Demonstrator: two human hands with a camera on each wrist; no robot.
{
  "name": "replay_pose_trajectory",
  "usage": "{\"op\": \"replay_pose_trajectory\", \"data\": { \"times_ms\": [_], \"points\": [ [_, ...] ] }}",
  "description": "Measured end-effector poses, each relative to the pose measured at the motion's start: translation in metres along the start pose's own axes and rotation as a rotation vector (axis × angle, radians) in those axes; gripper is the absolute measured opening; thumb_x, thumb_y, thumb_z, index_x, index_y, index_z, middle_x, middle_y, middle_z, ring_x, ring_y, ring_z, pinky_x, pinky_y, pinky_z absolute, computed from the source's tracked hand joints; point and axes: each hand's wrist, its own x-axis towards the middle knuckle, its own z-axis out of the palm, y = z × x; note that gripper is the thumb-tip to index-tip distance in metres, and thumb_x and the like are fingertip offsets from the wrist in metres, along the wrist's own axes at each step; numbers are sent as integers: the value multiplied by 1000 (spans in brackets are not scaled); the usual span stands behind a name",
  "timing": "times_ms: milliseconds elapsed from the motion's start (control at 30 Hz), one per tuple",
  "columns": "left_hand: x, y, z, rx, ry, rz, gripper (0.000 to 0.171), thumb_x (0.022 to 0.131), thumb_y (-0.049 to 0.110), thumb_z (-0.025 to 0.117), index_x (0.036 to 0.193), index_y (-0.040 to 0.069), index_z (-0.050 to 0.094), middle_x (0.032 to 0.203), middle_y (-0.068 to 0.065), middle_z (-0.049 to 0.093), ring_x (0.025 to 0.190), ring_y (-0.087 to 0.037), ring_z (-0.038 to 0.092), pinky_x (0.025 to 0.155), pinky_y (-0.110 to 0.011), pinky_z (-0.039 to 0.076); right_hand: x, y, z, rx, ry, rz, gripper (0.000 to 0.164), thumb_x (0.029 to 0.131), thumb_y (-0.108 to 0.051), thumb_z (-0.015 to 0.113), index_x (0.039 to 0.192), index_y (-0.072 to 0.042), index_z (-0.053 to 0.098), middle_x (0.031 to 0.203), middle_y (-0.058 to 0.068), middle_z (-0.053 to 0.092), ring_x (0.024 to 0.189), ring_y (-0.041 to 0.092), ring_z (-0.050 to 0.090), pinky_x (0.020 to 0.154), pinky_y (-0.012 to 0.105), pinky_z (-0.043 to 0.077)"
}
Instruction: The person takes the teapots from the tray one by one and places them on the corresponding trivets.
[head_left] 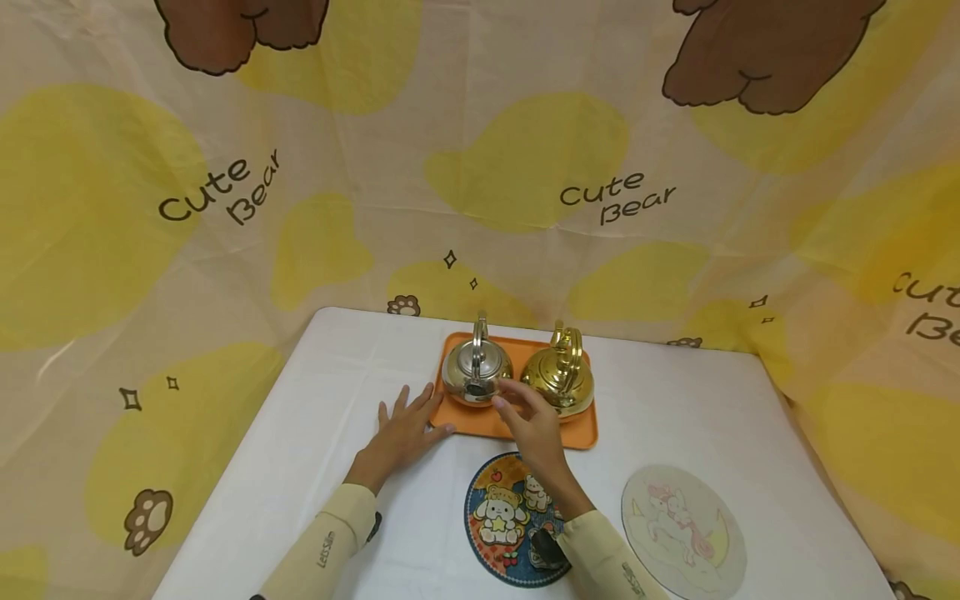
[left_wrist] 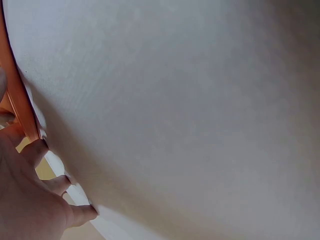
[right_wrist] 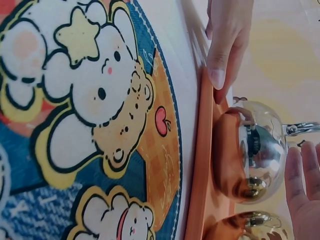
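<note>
A silver kettle [head_left: 457,375] and a gold kettle [head_left: 546,382] stand side by side on an orange tray [head_left: 480,422]. My left hand [head_left: 401,437] lies with spread fingers at the tray's near-left corner. In the left wrist view, its fingertips [left_wrist: 89,212] rest on the white cloth, and part of the hand meets the tray edge. Loosely bent, my right hand [head_left: 538,429] hovers over the tray beside the silver kettle. The right wrist view has its extended fingers [right_wrist: 295,172] close to the shiny body; whether they touch it I cannot tell.
Nearer me, a round mat with cartoon animals [head_left: 498,521] lies partly under the right forearm. To its right is a pale round mat with a unicorn picture [head_left: 678,529]. A bear-patterned cloth [head_left: 510,158] hangs behind the white-covered table [head_left: 360,350].
</note>
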Motion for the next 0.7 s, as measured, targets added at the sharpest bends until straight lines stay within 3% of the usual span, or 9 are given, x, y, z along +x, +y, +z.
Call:
{"op": "replay_pose_trajectory", "data": {
  "times_ms": [367, 567, 700],
  "points": [
    [1, 2, -2, 10, -6, -6, 78, 107, 60, 51, 169, 17, 31, 177, -8, 21, 162, -50, 6, 121, -81, 2, 14, 3, 8, -34, 31, 24, 35, 103, -25, 73, 135, -11, 71, 132, 7, 72, 115, 32, 69, 90, 25, 60],
    [1, 1, -1, 10, -3, -3, 79, 106, 61, 51, 169, 18, 31, 177, -8, 21, 162, -50, 7, 121, -81, 2, 21, 5, 13, -44, 49, 27, 36, 102, -19, 73, 137, -8, 71, 126, 13, 74, 114, 36, 68, 82, 17, 55],
    [1, 1, -1, -4, 1, -3, 79, 106, 61, 52, 168, 17, 31, 177, -9, 22, 162, -50, 7, 121, -81, 1, 27, 6, 15, -56, 37, 43, 37, 103, -14, 71, 139, -4, 69, 117, 21, 74, 105, 42, 67, 74, 19, 52]
  ]
}}
